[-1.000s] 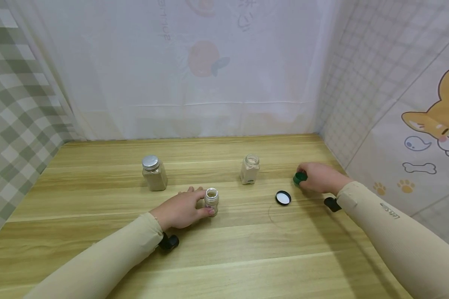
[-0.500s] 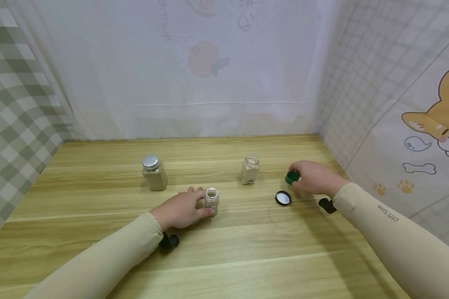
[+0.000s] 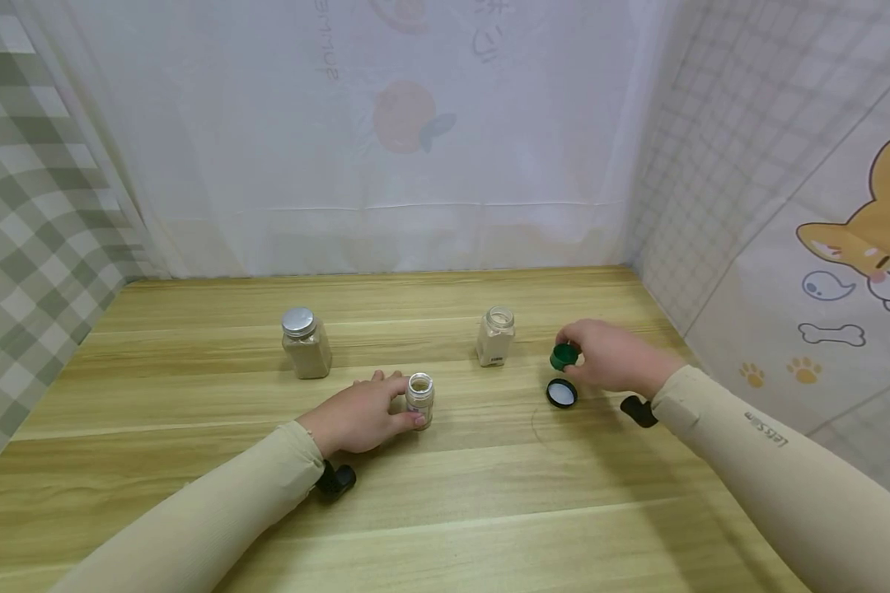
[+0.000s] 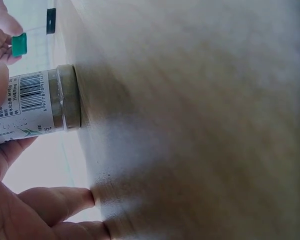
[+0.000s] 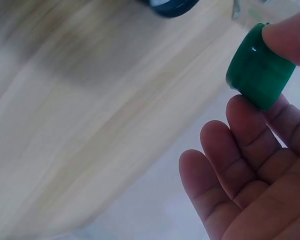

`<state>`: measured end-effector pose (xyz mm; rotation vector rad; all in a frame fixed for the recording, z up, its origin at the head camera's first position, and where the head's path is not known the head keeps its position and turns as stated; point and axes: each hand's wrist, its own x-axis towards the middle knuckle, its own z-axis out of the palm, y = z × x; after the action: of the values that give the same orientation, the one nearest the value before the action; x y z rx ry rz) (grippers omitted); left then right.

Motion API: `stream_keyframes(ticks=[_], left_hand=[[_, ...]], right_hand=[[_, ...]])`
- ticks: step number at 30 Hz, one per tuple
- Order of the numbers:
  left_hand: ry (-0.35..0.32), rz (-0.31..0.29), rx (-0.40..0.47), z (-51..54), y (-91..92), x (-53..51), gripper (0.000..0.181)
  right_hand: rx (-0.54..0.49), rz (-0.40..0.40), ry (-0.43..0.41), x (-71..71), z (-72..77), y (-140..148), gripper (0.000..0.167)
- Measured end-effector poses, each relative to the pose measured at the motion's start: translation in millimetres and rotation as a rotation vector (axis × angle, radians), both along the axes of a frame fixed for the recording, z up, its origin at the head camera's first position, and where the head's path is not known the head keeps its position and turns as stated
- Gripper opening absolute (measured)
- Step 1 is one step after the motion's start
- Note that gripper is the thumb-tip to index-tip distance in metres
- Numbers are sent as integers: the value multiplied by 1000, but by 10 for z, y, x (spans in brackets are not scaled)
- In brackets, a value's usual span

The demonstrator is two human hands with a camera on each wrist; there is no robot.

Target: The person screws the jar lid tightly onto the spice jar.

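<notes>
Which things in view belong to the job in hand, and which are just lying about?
Apparently in the job:
small open labelled jar, held by the left hand
green cap, held in the right hand

Apparently just lying about, untouched:
silver-lidded jar
open jar with pale contents
black lid, pale inside up

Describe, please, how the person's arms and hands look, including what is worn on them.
The left sleeve and right sleeve are beige and reach the wrists; the right one has dark lettering. A small black piece shows under the left wrist and another under the right. The left hand and right hand wear no gloves.
</notes>
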<state>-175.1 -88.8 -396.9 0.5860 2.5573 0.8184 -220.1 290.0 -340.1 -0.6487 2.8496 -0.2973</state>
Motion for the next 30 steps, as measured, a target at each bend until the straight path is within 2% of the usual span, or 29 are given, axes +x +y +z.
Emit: stream_keyframes(ticks=[12,22,30], left_hand=[[-2,-3,4,5,0,2,39],[8,-5,0,-12,3,-8,36],[9,-2,-3,-16,6,-14,36]], right_hand=[[0,111,54,136,100,-322,27],[-5,168,117,200,105,-522,26],[-38,195,118,236,109,-724,23]])
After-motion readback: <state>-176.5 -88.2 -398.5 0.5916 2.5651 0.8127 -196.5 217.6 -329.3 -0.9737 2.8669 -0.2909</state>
